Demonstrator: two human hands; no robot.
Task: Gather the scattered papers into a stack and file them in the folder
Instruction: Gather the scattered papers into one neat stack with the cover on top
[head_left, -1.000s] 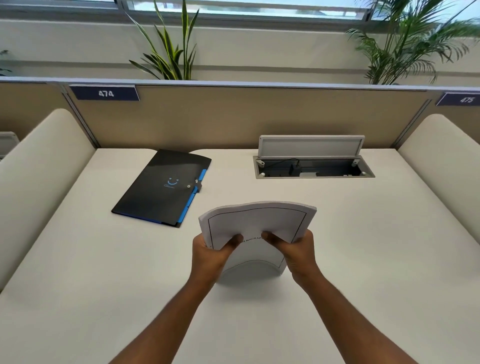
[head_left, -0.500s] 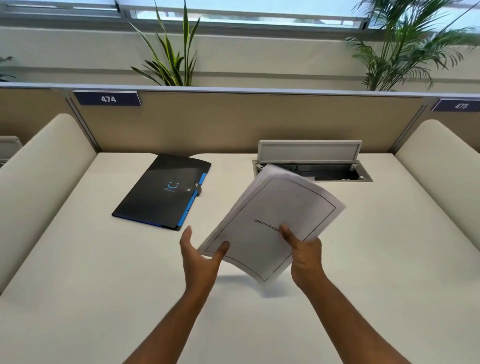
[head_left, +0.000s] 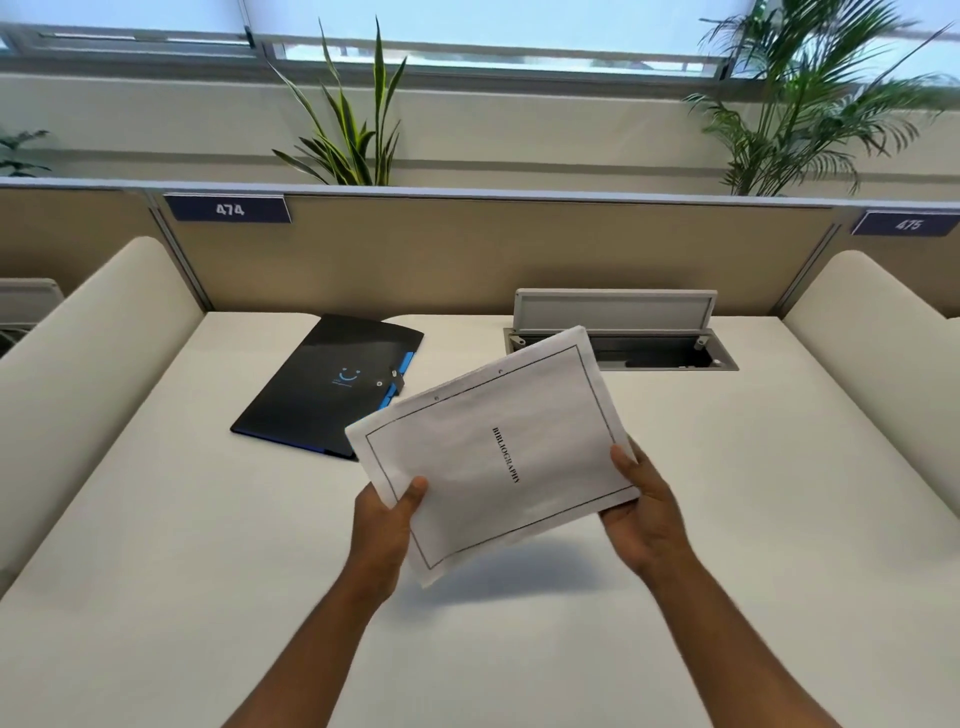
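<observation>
Black folder (head_left: 332, 387), blue edge tabs, lies closed at desk (head_left: 156, 545) left-centre, its near right corner hidden behind the paper stack (head_left: 493, 452). Stack held in the air above the desk, top sheet reading "BIBLIOGRAPHY". Left hand (head_left: 387, 525) pinches the stack's lower-left edge, thumb on top; right hand (head_left: 644, 512) grips the right edge, thumb on top. Open cable hatch (head_left: 665, 353) behind, partly covered by the stack. Cream desk, tan partition (head_left: 467, 254) numbered 474, 475; plants, window beyond.
</observation>
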